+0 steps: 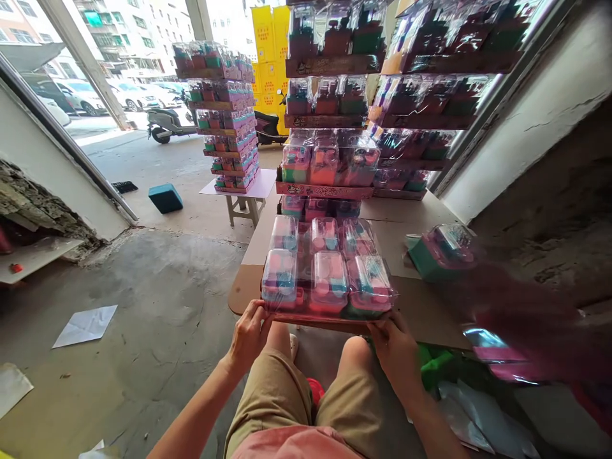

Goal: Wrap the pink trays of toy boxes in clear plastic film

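A flat display tray (282, 313) of plastic-wrapped toy boxes, pink, teal and orange, rests at the near edge of a low cardboard-topped table (421, 306). My left hand (249, 335) grips the tray's near left corner. My right hand (396, 347) grips its near right corner. My knees are just under the table edge. Behind the tray, stacked trays of the same toys (327, 162) rise in a tall pile.
A blurred teal and pink toy box (437, 252) moves at the right, with a blurred pink shape (521, 319) beside it. A second stack (229, 121) stands on a small stool. Paper sheets (85, 325) lie on the concrete floor. Scooters and cars are parked outside.
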Tool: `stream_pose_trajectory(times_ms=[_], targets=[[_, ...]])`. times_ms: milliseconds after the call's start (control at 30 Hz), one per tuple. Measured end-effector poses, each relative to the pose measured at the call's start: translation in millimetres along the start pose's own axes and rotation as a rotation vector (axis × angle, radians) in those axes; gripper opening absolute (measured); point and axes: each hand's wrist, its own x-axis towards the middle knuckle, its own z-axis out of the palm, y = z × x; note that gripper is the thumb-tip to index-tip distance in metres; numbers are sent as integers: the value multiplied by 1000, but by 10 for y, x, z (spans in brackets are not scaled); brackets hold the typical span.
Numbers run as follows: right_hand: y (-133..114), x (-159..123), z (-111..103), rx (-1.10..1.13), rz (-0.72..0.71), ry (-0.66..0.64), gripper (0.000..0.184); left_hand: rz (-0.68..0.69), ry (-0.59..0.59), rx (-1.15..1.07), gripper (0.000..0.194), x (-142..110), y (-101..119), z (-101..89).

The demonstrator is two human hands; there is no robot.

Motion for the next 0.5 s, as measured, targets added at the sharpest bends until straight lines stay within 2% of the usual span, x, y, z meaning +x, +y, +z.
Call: stream_pose_trajectory(times_ms=[267, 500], targets=[[-24, -22, 27, -83, -63, 61, 36, 59, -8, -57, 16, 50, -66, -27], [41, -62, 108, -8, -52, 120, 30, 13, -52, -186, 19, 39, -195, -3]])
